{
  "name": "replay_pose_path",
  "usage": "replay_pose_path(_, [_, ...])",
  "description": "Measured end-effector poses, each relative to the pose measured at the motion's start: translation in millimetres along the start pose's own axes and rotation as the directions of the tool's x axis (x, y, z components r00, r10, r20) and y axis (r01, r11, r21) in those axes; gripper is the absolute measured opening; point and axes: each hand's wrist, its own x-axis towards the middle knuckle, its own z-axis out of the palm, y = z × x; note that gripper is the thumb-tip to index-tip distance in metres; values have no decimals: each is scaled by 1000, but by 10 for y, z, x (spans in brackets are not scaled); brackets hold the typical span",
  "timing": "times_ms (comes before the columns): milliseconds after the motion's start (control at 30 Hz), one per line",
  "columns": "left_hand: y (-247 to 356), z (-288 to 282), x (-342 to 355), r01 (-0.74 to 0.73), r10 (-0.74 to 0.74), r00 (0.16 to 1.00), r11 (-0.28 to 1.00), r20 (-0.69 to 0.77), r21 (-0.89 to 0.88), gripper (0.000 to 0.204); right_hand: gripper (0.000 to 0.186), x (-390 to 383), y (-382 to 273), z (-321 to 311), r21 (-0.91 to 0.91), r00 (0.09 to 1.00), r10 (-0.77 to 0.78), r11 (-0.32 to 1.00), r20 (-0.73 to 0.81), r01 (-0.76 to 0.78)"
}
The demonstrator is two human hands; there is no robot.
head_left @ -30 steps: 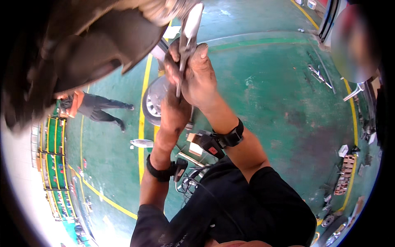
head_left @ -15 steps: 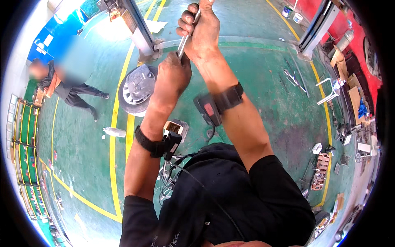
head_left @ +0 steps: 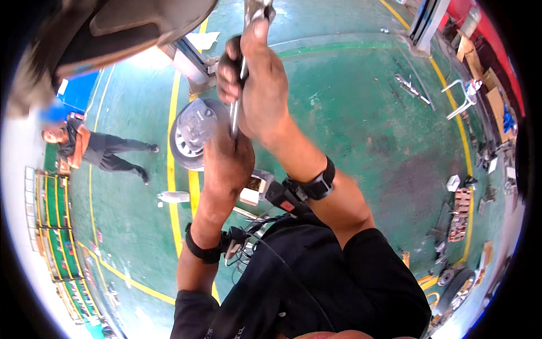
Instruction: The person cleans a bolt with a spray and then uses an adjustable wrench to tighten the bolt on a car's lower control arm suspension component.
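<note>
My right hand (head_left: 264, 93), fingers darkened with grime, is wrapped around a slim shiny metal rod (head_left: 234, 120) near the top middle. Below it, my left hand (head_left: 228, 166) is closed around the lower end of the same rod; motion blurs this hand somewhat. The rod slants slightly between the two fists, and its exact kind is hidden by my fingers. Just above my right thumb is a grey metal part (head_left: 257, 11), cut off by the picture's top edge; whether it joins the rod, I cannot tell.
A large dark curved part (head_left: 127, 34) hangs overhead at upper left. On the green floor lie a wheel (head_left: 186, 135), a white bottle (head_left: 174, 196) and a small open box (head_left: 252, 191). A person (head_left: 104, 150) stands at left. Lift posts (head_left: 426, 25), a shelf rack (head_left: 56, 226) and tools (head_left: 412, 87) surround me.
Both hands have shifted left and downward with the rod still gripped. The overhead dark part and the grey metal part have come into view as the whole scene shifted.
</note>
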Motion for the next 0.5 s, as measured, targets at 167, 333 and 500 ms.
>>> replay_pose_path(167, [-25,109,56,179,-158,976,974,152,-136,14,57,72,102,-285,80,998,44,996,-50,-40])
replay_pose_path(333, [-45,129,99,370,-331,926,895,182,-251,29,51,268,-20,-432,-162,973,-93,978,211,129])
replay_pose_path(500, [-290,-2,-343,445,-426,893,885,148,-135,31,42,708,-455,-701,-419,923,-386,837,3,352])
